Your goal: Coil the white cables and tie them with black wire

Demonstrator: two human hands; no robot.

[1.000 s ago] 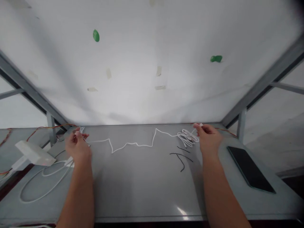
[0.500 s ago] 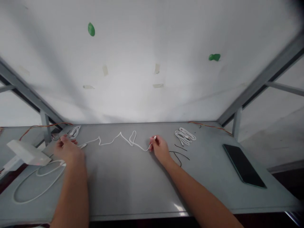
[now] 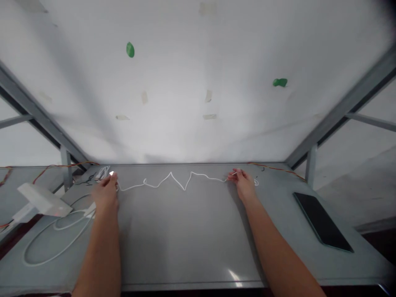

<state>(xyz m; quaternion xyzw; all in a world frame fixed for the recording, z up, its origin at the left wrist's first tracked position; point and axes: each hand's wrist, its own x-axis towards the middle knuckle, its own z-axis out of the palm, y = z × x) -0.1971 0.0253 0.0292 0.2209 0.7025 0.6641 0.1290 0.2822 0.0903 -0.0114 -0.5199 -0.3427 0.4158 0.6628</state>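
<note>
A thin white cable [image 3: 173,182] zigzags across the far part of the grey table [image 3: 185,235]. My left hand [image 3: 105,193] is closed on its left end, where a white plug shows at my fingertips. My right hand [image 3: 243,184] pinches the cable's right end near the back of the table. A coiled bundle of white cable [image 3: 255,181] lies just behind my right hand, mostly hidden by it. Another small white bundle [image 3: 101,172] lies just beyond my left hand.
A black phone [image 3: 321,221] lies flat at the right. A white power strip [image 3: 43,199] with a looped white cord [image 3: 55,237] sits at the left edge. Orange wires [image 3: 62,166] run along the back. Grey frame posts stand at both back corners.
My right hand has moved back to the right from the table's middle, drawing the cable's end with it and stretching the zigzag out. My left hand stays on the left end.
</note>
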